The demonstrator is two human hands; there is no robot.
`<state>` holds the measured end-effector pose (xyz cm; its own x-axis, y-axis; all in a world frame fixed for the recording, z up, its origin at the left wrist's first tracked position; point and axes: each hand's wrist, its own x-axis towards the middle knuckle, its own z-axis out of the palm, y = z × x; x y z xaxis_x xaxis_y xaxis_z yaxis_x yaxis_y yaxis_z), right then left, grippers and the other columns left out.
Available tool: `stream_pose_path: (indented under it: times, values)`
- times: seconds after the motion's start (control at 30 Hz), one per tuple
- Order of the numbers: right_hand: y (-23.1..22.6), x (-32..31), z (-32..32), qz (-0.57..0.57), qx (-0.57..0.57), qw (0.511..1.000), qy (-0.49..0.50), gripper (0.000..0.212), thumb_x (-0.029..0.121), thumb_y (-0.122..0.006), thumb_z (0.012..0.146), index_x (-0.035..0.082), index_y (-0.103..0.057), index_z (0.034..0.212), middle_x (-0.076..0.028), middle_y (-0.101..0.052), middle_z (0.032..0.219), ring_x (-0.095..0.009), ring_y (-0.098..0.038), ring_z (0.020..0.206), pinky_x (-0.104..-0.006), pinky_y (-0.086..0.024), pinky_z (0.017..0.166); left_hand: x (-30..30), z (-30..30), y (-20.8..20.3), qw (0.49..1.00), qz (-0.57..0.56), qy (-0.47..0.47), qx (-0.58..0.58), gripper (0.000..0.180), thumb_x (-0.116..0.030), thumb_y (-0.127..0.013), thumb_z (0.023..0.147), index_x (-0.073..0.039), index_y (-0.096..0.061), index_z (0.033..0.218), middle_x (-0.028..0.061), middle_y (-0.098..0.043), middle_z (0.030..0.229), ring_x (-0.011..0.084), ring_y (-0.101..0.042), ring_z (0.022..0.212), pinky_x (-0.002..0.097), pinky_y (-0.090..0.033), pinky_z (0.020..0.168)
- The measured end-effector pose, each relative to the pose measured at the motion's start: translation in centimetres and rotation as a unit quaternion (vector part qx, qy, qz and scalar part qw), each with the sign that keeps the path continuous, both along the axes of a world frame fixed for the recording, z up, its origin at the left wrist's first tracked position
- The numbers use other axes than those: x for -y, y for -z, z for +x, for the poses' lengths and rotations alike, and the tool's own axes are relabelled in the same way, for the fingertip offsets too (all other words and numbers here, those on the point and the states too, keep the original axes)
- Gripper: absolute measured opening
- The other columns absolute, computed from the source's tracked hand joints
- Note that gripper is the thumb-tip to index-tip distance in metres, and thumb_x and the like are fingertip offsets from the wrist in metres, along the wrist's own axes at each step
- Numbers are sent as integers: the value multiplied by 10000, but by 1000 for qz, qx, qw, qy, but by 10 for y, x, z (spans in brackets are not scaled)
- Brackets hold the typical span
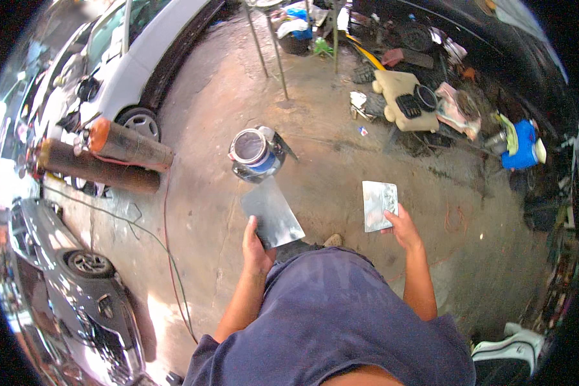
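Note:
My left hand (257,248) is closed on the lower left edge of a flat grey rectangular plate (273,215), thumb on top. The plate is tilted and has a few pale smears near its lower right corner. Off to the right, my right hand (402,226) grips a smaller flat, silvery rectangular plate (378,204) by its lower right corner. Pale smudges mark that plate's face. The two plates are well apart. Just beyond the left plate stands an open round can (251,151) with a blue label and a grey-smeared rim, on a dark support.
Two gas cylinders (135,147) lean at the left, with hoses (166,238) trailing over the concrete floor. Cars stand along the left, one silver (132,58) and one dark (64,276). A beige plastic tank (399,96), scattered parts and a blue container (521,145) lie at the right.

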<state>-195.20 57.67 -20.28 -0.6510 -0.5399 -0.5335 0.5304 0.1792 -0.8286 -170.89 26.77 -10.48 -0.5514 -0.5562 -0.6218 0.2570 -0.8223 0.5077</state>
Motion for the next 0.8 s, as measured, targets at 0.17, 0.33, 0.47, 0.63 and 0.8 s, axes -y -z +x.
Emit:
stream_pose_path:
  times: [0.17, 0.33, 0.47, 0.63, 0.8]
  values:
    - [13, 72, -5, 83, -37, 995, -33, 389, 265, -658, 956, 89, -527, 1277, -7, -677, 1059, -114, -664, 854, -287, -545, 609, 64, 35, 56, 999, -21, -29, -8, 461, -156, -547, 862, -22, -546, 1303, 124, -649, 1252, 319, -635, 1133, 484, -484, 1028]
    - [30, 183, 1, 59, -19, 998, -32, 390, 267, -654, 964, 90, -524, 1287, -5, -669, 1091, -117, -660, 902, -305, -551, 657, 170, 52, 61, 999, 4, -51, 13, 409, -268, -563, 950, -51, -548, 1297, 85, -662, 1211, 252, -653, 1084, 422, -507, 1000]
    - [35, 276, 13, 62, 88, 994, 15, 400, 239, -653, 967, 117, -510, 1319, -10, -660, 1152, -132, -659, 953, -329, -551, 708, 263, 62, 83, 992, -98, -26, 77, 387, -240, -645, 977, -44, -545, 1296, 77, -674, 1182, 199, -665, 1041, 367, -557, 890]
    - [30, 380, 19, 52, 91, 994, 12, 408, 208, -647, 962, 111, -507, 1333, -36, -657, 1182, -156, -658, 993, -353, -544, 752, 374, 72, 150, 944, -232, 154, 175, 311, -194, -656, 970, 15, -612, 1195, 96, -710, 1082, 178, -678, 974, 353, -540, 848]
    - [61, 412, -1, 87, 122, 988, 35, 359, 171, -641, 955, 70, -543, 1284, -58, -671, 1158, -191, -673, 979, -382, -568, 776, 428, 86, 218, 681, -417, 438, 413, 354, -267, -641, 975, 52, -635, 1131, 88, -719, 964, 198, -675, 859, 389, -523, 759]
